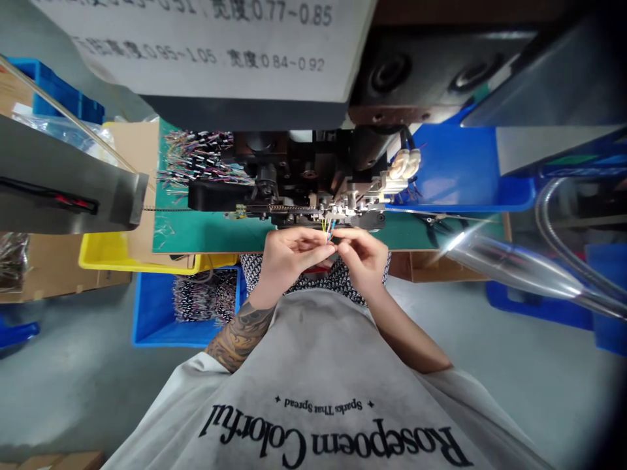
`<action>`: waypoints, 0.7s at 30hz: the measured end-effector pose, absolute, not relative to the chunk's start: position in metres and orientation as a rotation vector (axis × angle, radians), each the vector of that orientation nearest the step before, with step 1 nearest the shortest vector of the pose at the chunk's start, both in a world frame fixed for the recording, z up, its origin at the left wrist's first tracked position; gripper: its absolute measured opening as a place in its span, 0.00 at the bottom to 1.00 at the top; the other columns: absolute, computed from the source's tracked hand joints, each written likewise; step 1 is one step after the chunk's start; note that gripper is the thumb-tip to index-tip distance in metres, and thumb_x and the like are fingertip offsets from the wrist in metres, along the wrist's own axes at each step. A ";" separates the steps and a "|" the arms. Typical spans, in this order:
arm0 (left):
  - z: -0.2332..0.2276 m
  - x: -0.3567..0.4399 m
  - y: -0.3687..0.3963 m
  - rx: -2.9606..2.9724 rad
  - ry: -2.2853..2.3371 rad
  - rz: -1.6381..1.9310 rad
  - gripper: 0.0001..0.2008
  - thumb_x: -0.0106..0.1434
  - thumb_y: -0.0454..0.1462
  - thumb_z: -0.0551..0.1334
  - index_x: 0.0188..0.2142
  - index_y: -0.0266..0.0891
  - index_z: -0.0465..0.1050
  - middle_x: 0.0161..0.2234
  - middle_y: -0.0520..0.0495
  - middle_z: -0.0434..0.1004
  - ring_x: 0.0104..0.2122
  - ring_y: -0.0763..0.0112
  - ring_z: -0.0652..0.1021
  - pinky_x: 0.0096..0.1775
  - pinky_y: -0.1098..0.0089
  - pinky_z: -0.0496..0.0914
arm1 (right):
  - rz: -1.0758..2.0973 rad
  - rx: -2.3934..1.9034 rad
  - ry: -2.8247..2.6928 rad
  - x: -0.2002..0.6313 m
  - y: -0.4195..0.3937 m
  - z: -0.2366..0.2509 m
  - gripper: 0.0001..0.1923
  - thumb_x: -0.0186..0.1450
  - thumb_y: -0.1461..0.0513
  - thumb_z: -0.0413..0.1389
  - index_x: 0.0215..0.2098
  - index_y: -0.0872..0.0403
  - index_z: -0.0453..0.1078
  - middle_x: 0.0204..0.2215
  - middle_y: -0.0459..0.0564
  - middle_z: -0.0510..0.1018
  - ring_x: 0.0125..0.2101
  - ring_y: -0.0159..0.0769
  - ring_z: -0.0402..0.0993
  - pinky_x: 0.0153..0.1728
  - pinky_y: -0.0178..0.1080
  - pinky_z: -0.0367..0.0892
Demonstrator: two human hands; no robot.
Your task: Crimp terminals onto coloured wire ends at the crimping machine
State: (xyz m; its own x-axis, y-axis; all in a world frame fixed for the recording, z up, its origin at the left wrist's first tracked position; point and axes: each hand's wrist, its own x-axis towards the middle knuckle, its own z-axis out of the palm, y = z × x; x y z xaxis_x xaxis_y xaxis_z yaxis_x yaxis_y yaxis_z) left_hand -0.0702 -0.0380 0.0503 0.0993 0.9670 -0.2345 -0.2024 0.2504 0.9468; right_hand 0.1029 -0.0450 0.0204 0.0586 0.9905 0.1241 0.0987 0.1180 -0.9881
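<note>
Thin coloured wires (329,228), yellow, white and blue, stick up between my two hands, just in front of the crimping machine (313,173). My left hand (292,256) is closed, thumb and fingers pinching the wires from the left. From the right, my right hand (363,254) pinches at the same wires, its thumb and forefinger close to the left thumb. The wire tips point toward the metal die area of the machine. A terminal strip (171,209) runs into the machine from the left. The lower ends of the wires are hidden by my fingers.
Wire bundles (200,156) lie on the green mat (220,240) at the left. A blue bin (147,326) below holds more bundles; a yellow tray (93,254) sits beside it. On the right are a blue tray (455,176), pliers (434,225) and a metal lamp arm (529,261).
</note>
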 end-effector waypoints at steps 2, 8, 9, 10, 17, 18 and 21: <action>0.053 -0.071 -0.039 0.894 1.106 1.061 0.10 0.58 0.41 0.80 0.37 0.41 0.87 0.36 0.46 0.89 0.33 0.62 0.89 0.38 0.64 0.88 | 1.080 -1.159 -1.407 0.107 -0.053 0.013 0.17 0.68 0.52 0.65 0.52 0.48 0.82 0.31 0.46 0.78 0.28 0.32 0.68 0.31 0.38 0.66; 0.060 -0.073 -0.037 0.926 1.154 1.012 0.11 0.62 0.45 0.76 0.35 0.40 0.85 0.35 0.42 0.89 0.33 0.60 0.89 0.32 0.66 0.86 | 1.364 -1.123 -1.505 0.105 -0.071 0.002 0.13 0.71 0.52 0.64 0.36 0.52 0.82 0.25 0.45 0.79 0.24 0.29 0.68 0.28 0.35 0.63; 0.061 -0.074 -0.036 0.931 1.162 1.008 0.11 0.62 0.45 0.76 0.35 0.40 0.84 0.34 0.43 0.88 0.32 0.61 0.89 0.30 0.68 0.85 | 1.408 -1.109 -1.482 0.105 -0.074 0.001 0.14 0.71 0.52 0.63 0.34 0.53 0.82 0.24 0.45 0.79 0.24 0.29 0.69 0.27 0.34 0.63; 0.062 -0.076 -0.035 0.935 1.167 1.005 0.11 0.63 0.46 0.75 0.34 0.40 0.84 0.33 0.43 0.88 0.31 0.62 0.88 0.27 0.69 0.83 | 1.444 -1.095 -1.461 0.105 -0.077 0.001 0.15 0.71 0.52 0.63 0.32 0.53 0.81 0.24 0.45 0.80 0.24 0.28 0.70 0.27 0.34 0.63; 0.070 -0.082 -0.031 0.989 1.207 1.037 0.10 0.64 0.45 0.74 0.33 0.42 0.83 0.32 0.44 0.88 0.28 0.64 0.86 0.21 0.72 0.75 | 1.563 -1.108 -1.398 0.107 -0.089 -0.004 0.16 0.70 0.53 0.65 0.28 0.53 0.81 0.22 0.46 0.82 0.22 0.28 0.72 0.25 0.32 0.63; 0.070 -0.082 -0.031 0.992 1.204 1.045 0.10 0.64 0.45 0.74 0.34 0.42 0.83 0.32 0.44 0.88 0.28 0.64 0.86 0.21 0.72 0.75 | 1.577 -1.101 -1.387 0.107 -0.090 -0.005 0.16 0.70 0.53 0.65 0.28 0.53 0.81 0.22 0.46 0.82 0.22 0.28 0.73 0.25 0.32 0.64; 0.071 -0.082 -0.030 0.993 1.203 1.067 0.09 0.64 0.44 0.74 0.34 0.42 0.83 0.32 0.44 0.88 0.29 0.64 0.86 0.21 0.73 0.74 | 1.627 -1.073 -1.339 0.106 -0.093 -0.009 0.13 0.70 0.54 0.65 0.33 0.53 0.83 0.24 0.47 0.83 0.24 0.29 0.75 0.26 0.32 0.67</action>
State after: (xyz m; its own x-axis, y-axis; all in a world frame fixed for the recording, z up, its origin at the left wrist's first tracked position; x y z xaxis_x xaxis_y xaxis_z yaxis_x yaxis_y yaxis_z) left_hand -0.0825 -0.0300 0.0706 0.0493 0.9753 -0.2151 -0.0970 0.2191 0.9709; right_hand 0.1063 -0.0929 -0.0086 -0.3603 0.9226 -0.1377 -0.0418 -0.1634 -0.9857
